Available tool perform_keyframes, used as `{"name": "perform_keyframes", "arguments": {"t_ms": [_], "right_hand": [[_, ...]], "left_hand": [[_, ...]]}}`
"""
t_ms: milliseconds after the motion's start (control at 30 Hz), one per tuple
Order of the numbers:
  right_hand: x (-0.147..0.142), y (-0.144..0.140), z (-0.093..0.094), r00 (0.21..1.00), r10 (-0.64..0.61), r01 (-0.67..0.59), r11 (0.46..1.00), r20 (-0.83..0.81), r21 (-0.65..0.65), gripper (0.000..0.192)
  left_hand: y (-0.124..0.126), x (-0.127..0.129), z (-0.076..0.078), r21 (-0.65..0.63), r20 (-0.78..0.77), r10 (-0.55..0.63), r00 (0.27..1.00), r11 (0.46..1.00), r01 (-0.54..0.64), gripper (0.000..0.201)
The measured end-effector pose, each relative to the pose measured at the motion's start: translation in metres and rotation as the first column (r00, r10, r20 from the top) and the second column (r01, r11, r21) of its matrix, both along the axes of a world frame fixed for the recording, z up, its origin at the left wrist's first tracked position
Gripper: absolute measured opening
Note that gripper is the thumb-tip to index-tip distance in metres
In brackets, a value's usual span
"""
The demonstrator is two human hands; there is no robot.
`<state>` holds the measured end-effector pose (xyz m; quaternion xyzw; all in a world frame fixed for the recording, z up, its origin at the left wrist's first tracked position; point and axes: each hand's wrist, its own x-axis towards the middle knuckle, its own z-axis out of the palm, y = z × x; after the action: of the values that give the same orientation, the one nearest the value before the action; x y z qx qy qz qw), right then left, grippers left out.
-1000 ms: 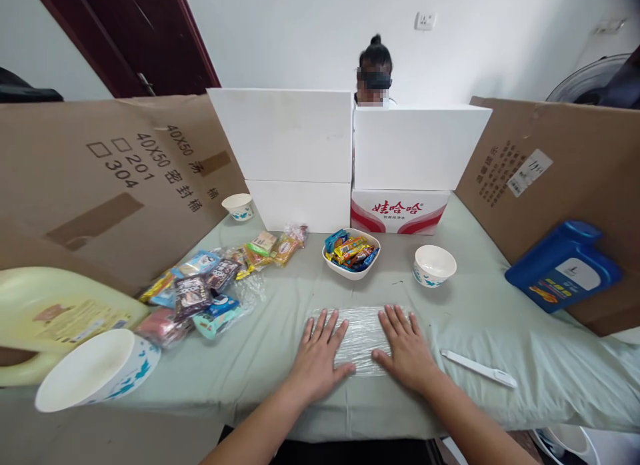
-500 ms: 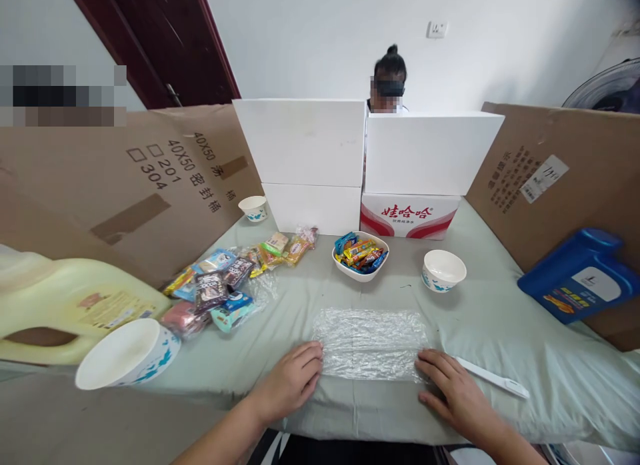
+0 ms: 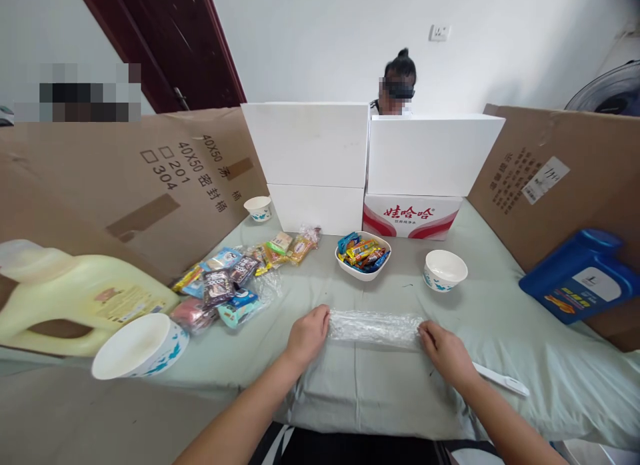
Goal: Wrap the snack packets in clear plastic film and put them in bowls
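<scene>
Both forearms bare, no sleeves in view. Left hand [image 3: 309, 334] & right hand [image 3: 444, 350]: no gloves, rings, or watch. Nails short. Dark clothing w/ pale stripes shows below, between arms.

Both hands have folded the flat plastic bag [image 3: 374, 327] into a narrow strip.

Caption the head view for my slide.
Left hand and right hand grip the ends of a folded clear plastic sheet.
</scene>
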<state>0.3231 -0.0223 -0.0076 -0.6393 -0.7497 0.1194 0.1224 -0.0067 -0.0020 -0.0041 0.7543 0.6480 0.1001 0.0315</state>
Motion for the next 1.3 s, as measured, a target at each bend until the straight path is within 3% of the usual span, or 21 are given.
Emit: {"name": "perform_keyframes", "arguments": {"t_ms": [133,367,533,633,700,767,867,1000,1133,1300], "right_hand": [[-0.015,0.016,-0.003,0.991,-0.091,0.091,0.996,0.095,0.009,0.029],[-0.020,0.023,-0.007,0.975,-0.137,0.130,0.990,0.177,0.052,0.030],[-0.021,0.026,0.002,0.972,-0.122,0.096,0.987,0.203,0.131,0.034],[-0.043,0.022,0.006,0.981,0.058,-0.095,0.975,0.182,0.201,0.041],[-0.061,0.019,0.004,0.944,0.285,-0.315,0.930,0.168,0.190,0.050],[-0.071,0.018,0.000,0.886,0.440,-0.457,0.883,0.148,0.110,0.064],[-0.062,0.015,-0.008,0.903,0.408,-0.409,0.912,0.137,-0.020,0.079],[-0.026,-0.010,-0.022,0.939,0.286,-0.289,0.957,0.191,-0.015,0.086],[-0.004,-0.063,-0.046,0.939,0.255,-0.305,0.928,0.232,0.213,0.090],[0.019,-0.120,-0.067,0.947,0.204,-0.286,0.887,0.247,0.363,0.054]], "left_hand": [[0.011,0.012,0.000,-0.033,-0.072,0.057,0.996,0.998,-0.059,0.018],[0.015,0.015,-0.004,-0.045,-0.142,0.069,0.987,0.996,-0.076,0.023],[0.013,0.020,0.014,0.016,-0.152,0.090,0.984,0.996,-0.089,0.019],[0.007,0.041,0.019,0.141,-0.053,0.008,0.999,0.990,-0.001,0.024],[0.002,0.057,0.010,0.166,0.015,-0.126,0.992,0.979,0.122,0.032],[-0.002,0.067,-0.006,0.107,0.025,-0.205,0.979,0.974,0.201,0.043],[-0.006,0.062,-0.027,-0.005,-0.017,-0.197,0.980,0.980,0.197,0.060],[-0.012,0.044,-0.028,0.005,-0.033,-0.209,0.977,0.978,0.209,0.059],[-0.030,0.054,-0.016,0.117,0.016,-0.125,0.992,0.985,0.123,0.042],[-0.038,0.087,-0.010,0.090,0.065,-0.224,0.972,0.972,0.218,0.039]]}}
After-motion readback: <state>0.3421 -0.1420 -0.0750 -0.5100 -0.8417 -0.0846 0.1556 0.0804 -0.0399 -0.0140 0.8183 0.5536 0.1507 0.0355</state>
